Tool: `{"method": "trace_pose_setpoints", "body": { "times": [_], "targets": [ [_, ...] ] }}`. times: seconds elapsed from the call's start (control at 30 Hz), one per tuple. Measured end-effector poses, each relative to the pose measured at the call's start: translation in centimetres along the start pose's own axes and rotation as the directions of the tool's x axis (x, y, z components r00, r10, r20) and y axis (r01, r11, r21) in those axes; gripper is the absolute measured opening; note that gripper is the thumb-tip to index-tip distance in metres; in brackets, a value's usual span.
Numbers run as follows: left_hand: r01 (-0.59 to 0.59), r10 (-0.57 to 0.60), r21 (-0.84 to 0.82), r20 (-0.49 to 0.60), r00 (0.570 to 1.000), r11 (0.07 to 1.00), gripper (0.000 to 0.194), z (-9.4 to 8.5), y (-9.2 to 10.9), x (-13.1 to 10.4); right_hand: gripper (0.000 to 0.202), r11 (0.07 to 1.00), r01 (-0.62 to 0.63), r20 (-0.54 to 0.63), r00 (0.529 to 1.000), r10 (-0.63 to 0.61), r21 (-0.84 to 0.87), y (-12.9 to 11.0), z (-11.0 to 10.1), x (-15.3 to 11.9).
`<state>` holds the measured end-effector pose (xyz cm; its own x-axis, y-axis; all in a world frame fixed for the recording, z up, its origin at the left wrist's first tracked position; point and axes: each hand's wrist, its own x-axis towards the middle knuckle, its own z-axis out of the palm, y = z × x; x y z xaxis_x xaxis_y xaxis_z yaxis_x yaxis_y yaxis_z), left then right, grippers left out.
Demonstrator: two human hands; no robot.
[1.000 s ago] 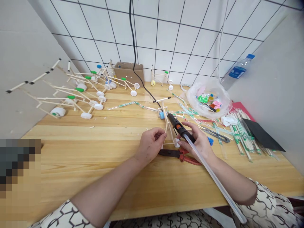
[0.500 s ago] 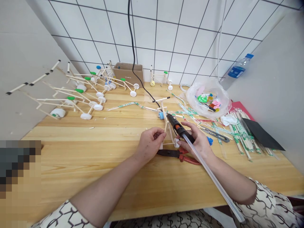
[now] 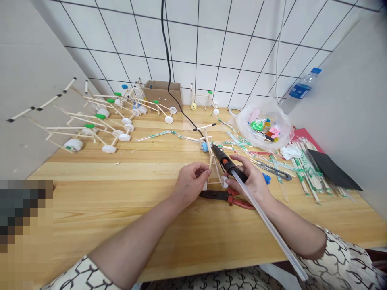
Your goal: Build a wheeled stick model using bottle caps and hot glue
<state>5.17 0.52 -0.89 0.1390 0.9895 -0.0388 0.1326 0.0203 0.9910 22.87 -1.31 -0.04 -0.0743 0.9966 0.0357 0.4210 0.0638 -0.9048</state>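
In the middle of the table stands a small tricycle model (image 3: 218, 168) of wooden sticks, with a blue front wheel, white rear wheels and a black-tipped handlebar. My left hand (image 3: 191, 182) pinches a stick of its frame between thumb and fingers. My right hand (image 3: 251, 177) is wrapped around a black hot glue gun (image 3: 222, 155), its nozzle by the model's front. A long clear glue stick (image 3: 269, 225) sticks out of the gun's back toward me. Just below the model lie red-handled pliers (image 3: 225, 196), partly under my right hand.
Finished-looking stick tricycles (image 3: 99, 117) crowd the left side, near a cardboard box (image 3: 163, 96). To the right are a plastic bag (image 3: 263, 125) of colourful clay, scissors-like snips (image 3: 275, 170), wrapped stick bundles (image 3: 308, 169), black card (image 3: 332, 169) and a bottle (image 3: 302, 88). The gun's cord (image 3: 169, 64) runs up the wall.
Almost nothing differs. Both hands, the glue gun and the model hold their places; the view has shifted very slightly.
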Motion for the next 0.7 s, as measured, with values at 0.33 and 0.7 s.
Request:
{"method": "trace_pose_setpoints", "body": {
  "times": [0.33, 0.7],
  "targets": [
    [0.001, -0.002, -0.026, -0.001, 1.000, 1.000, 0.016, -0.06, 0.04, 0.04, 0.060, 1.000, 0.003, -0.007, 1.000, -0.003, -0.005, -0.07, -0.07, 0.06],
    [0.015, -0.015, -0.037, 0.012, 1.000, 0.999, 0.016, -0.11, -0.09, 0.10, 0.059, 1.000, -0.001, -0.004, 1.000, 0.001, -0.024, 0.02, -0.09, -0.03]
  ]
}}
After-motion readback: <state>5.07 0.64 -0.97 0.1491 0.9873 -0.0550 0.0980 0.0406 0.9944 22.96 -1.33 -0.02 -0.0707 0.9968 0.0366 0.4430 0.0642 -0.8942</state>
